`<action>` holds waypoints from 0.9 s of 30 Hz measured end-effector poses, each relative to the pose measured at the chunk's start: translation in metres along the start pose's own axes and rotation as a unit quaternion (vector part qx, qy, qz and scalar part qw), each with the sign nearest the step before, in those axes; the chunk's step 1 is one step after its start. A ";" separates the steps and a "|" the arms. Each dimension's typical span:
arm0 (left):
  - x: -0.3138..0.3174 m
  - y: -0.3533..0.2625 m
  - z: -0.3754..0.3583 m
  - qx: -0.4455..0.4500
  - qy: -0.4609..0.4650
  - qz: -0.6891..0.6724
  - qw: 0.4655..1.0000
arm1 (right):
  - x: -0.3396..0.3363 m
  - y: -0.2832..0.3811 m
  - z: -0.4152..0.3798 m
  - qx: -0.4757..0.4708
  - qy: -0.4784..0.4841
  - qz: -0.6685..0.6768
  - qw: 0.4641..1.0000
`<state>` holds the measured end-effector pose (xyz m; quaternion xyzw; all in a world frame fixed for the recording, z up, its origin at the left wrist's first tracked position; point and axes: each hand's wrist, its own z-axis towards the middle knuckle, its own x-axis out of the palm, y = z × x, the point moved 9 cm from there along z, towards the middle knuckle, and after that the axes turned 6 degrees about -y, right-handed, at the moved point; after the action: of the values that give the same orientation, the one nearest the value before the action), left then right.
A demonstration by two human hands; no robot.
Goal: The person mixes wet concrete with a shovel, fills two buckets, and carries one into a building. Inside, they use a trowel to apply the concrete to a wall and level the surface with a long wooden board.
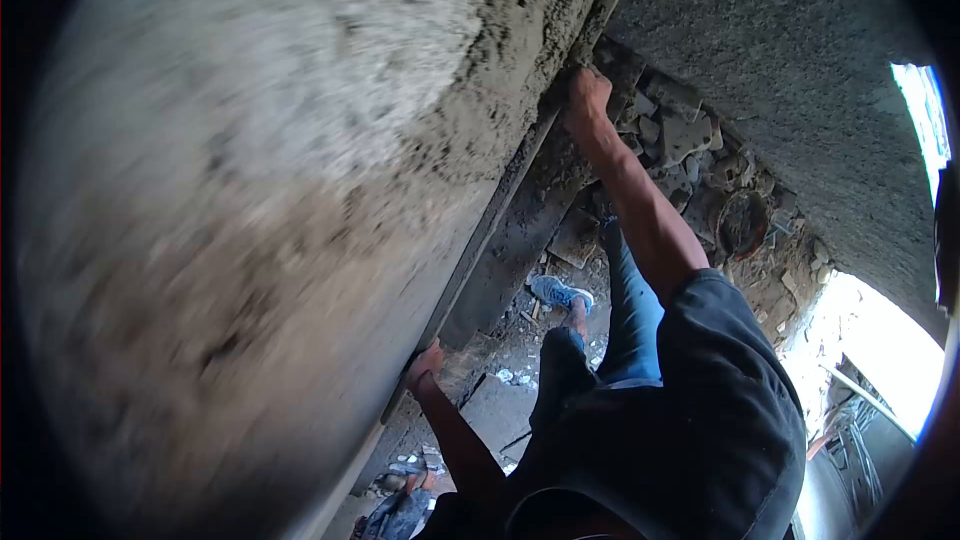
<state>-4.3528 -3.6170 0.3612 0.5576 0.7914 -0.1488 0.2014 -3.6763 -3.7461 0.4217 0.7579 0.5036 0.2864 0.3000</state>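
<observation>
A long, narrow straightedge (486, 238) runs diagonally along a plastered wall (330, 170), pressed against its surface. Wet-looking mortar clings to its upper stretch. My right hand (589, 92) is closed in a fist around the upper part of it, arm stretched out. Lower down, my left hand (427, 364) grips the same bar, its fingers partly hidden. Rough dark splatters of mortar mark the wall near the right hand, while much of the wall is blurred.
Rubble and broken masonry (685, 135) lie along the base of another rough grey wall (780, 50). My shoe (561, 292) stands on a debris-strewn floor. A round pan-like object (743, 224) sits among the rubble. Bright light enters through an opening (885, 335) at the right.
</observation>
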 end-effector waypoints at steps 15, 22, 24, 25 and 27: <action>-0.072 0.021 -0.154 0.227 0.488 0.354 0.765 | 0.022 0.108 -0.093 -0.121 0.093 0.026 0.988; -0.062 0.042 -0.090 0.229 0.488 0.383 0.750 | 0.010 0.000 0.027 -0.071 0.031 -0.069 0.995; -0.039 0.041 -0.066 0.244 0.481 0.410 0.736 | 0.005 -0.009 0.039 -0.104 0.021 -0.070 0.992; -0.034 0.035 -0.058 0.256 0.478 0.427 0.724 | 0.006 -0.008 0.036 -0.120 0.017 -0.046 0.992; -0.037 0.034 -0.054 0.276 0.464 0.417 0.731 | 0.003 -0.003 0.034 -0.143 0.005 -0.018 0.989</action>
<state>-4.3177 -3.6113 0.4265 0.8624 0.3988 0.0155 -0.3115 -3.6519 -3.7485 0.3979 0.6962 0.4727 0.3540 0.4082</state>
